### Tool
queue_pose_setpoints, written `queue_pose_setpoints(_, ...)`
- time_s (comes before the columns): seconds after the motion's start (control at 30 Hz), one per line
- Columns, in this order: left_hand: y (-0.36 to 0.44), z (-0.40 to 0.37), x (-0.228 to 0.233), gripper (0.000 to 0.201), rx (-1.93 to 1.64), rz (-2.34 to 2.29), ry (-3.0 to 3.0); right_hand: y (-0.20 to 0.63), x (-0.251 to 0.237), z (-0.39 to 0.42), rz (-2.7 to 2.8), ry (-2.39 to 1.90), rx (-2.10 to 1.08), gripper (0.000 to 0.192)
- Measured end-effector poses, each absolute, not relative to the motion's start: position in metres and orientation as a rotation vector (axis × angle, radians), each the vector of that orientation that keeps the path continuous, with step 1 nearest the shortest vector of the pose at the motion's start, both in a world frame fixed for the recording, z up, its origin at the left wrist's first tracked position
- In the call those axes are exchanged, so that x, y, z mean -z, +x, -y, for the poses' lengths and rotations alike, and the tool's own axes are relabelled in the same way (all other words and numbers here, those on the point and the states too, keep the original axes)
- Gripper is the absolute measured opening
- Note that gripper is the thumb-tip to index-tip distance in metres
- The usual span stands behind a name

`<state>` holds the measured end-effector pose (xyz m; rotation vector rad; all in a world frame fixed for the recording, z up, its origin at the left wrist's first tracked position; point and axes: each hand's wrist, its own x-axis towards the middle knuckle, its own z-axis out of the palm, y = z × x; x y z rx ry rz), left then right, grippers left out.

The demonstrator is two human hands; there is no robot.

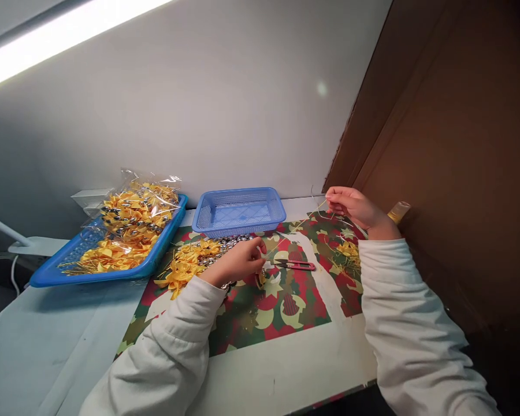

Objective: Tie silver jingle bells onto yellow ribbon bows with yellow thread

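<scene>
My left hand (242, 263) is closed in a pinch over the patterned mat, and a small yellow fabric flower (260, 280) hangs just under its fingertips. Higher up on the right, my right hand (351, 207) pinches a thin yellow cord (305, 221), which slants down towards the left hand. A pale strand also loops near the right fingers. Beside and behind the left hand lies a pile of yellow fabric flowers (186, 263) with silvery beads (234, 241). Red-handled thread snips (295, 264) rest on the mat between the hands.
A blue tray (153, 263) at the left holds more flowers and a clear plastic bag (141, 202) of beaded ones. Against the wall stands a blue mesh basket (238, 228). Yellow scraps (349, 251) lie near the right forearm, by a brown panel (450, 173).
</scene>
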<state>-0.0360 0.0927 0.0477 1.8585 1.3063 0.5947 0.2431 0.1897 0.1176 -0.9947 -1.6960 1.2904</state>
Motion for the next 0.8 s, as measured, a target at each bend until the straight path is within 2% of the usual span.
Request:
queue_pose_setpoints(0.1, -0.0367, -0.0945, -0.0463, 0.006, -0.665, -1.3, 1.78, 0.2449, -0.1165, -0.1908, 1.658, -1.017, -1.29, 0.034)
queue_pose_setpoints(0.4, -0.0319, -0.0924, -0.0528, 0.016, -0.699, -1.24, 1.624, 0.2436, -0.116, -0.1917, 1.702, -0.998, -1.279, 0.033)
queue_pose_setpoints(0.8, -0.0319, -0.092, -0.0527, 0.007, -0.625, -1.583, 1.799, 0.2485, -0.1226, -0.1879, 1.687, -1.03, -1.234, 0.029)
